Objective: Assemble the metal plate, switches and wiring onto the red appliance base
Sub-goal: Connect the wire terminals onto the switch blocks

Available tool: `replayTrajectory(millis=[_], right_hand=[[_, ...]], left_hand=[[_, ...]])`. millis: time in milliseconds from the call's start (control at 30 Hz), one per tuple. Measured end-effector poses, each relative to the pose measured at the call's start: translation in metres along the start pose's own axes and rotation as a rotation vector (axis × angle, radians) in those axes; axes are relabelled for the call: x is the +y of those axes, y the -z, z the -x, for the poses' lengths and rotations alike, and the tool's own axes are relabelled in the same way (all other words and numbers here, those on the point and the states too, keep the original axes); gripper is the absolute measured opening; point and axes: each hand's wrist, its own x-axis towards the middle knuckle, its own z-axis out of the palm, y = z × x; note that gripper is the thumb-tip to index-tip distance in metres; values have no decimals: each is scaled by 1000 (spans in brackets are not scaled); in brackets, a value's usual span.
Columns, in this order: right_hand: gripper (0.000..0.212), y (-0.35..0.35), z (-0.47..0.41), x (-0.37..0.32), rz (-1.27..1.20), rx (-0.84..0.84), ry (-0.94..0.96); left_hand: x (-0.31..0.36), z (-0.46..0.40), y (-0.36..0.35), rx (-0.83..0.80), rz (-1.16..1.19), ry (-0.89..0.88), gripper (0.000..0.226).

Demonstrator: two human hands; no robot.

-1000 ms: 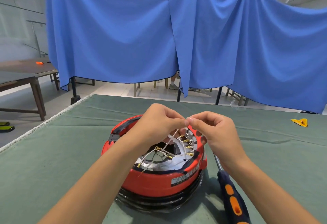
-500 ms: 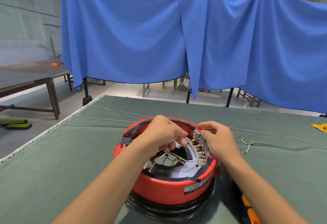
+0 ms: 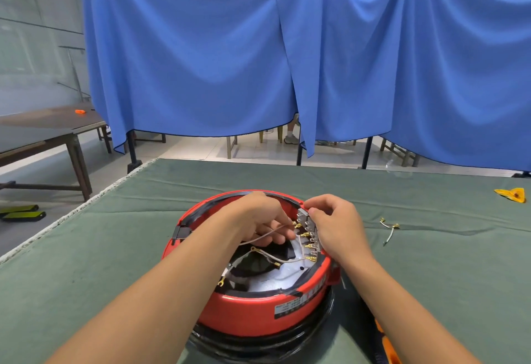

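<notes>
While the left hand [image 3: 260, 221] pinches a white wire [image 3: 265, 236], the right hand [image 3: 336, 224] grips the switch block [image 3: 304, 217] inside the red appliance base [image 3: 258, 315].

Your red base [image 3: 258, 312] sits upside-down near the table's [image 3: 86, 263] front edge, centre, black rim underneath. Metal plate [image 3: 275, 279] lies inside it. Grey switches [image 3: 309, 230] with brass terminals line the right inner wall. White wires [image 3: 275, 257] loop loose across the opening, one end hanging free.
</notes>
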Motion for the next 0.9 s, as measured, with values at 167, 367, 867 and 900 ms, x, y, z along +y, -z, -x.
replayTrajectory(millis=[167, 367, 867, 900], right_hand=[[23, 2, -3, 2, 12, 9, -14], [21, 0, -3, 2, 15, 6, -25], [23, 8, 1, -3, 208, 86, -26], [23, 8, 1, -4, 214, 84, -27]], left_hand=[[1, -5, -3, -25, 94, 26, 10], [0, -5, -5, 1, 66, 8, 10], [3, 3, -17, 95, 65, -72, 12], [4, 3, -17, 99, 71, -68, 11]])
